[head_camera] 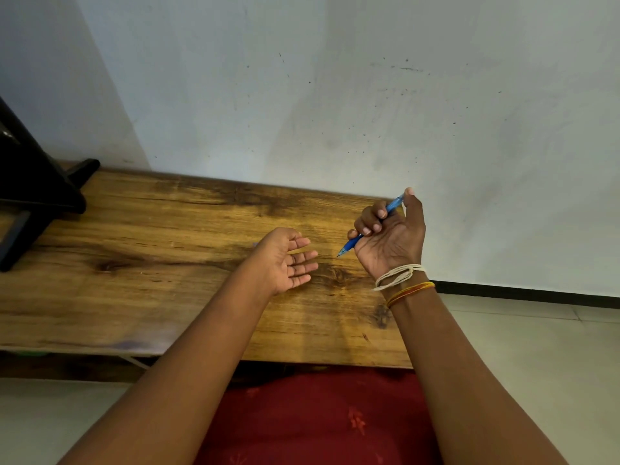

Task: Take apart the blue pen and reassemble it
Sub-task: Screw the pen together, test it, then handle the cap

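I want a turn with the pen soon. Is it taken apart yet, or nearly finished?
Hard to tell. The blue pen looks whole, gripped in the right hand, tip pointing down-left. The left hand is open, palm up and empty, and no loose parts lie on the wooden table. So it is either not started or already reassembled.

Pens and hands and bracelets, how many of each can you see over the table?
Blue pen: 1, held in the right hand
Hands: 2, the right hand and the empty, open left hand
Wrist threads: 2, one white thread and one orange thread, both on the right wrist
Wooden table: 1
Total: 6
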Motion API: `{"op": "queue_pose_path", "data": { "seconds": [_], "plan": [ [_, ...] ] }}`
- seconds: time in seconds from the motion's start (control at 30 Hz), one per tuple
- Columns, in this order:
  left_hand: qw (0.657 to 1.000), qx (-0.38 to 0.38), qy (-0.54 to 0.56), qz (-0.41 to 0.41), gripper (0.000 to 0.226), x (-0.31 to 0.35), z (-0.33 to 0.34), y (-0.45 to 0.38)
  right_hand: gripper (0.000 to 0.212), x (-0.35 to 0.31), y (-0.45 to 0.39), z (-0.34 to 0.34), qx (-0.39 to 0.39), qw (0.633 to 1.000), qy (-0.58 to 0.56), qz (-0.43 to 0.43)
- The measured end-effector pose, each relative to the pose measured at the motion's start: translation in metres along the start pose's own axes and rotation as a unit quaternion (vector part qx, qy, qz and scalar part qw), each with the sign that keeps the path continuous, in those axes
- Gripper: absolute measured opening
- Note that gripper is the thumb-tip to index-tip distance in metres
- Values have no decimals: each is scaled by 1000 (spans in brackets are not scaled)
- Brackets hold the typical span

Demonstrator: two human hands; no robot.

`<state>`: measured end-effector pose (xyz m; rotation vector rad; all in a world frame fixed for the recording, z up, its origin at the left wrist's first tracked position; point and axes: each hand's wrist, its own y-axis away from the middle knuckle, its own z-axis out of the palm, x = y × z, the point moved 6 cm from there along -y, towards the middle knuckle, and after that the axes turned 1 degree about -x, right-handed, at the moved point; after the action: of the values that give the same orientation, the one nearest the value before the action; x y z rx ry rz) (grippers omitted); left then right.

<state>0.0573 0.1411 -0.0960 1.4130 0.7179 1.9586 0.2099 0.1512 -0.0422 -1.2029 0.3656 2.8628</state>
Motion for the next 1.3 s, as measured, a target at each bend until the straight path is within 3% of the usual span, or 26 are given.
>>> {"op": "queue_pose_path", "data": {
  "seconds": [0.4,1.3],
  "plan": [
    [999,-31,-23,-11,30,-10,12,-1,52,3,2,9,-18,998,58,7],
    [999,-42,-29,-14,29,-17,20,-3,53,1,3,4,-8,999,48,5]
  ]
}}
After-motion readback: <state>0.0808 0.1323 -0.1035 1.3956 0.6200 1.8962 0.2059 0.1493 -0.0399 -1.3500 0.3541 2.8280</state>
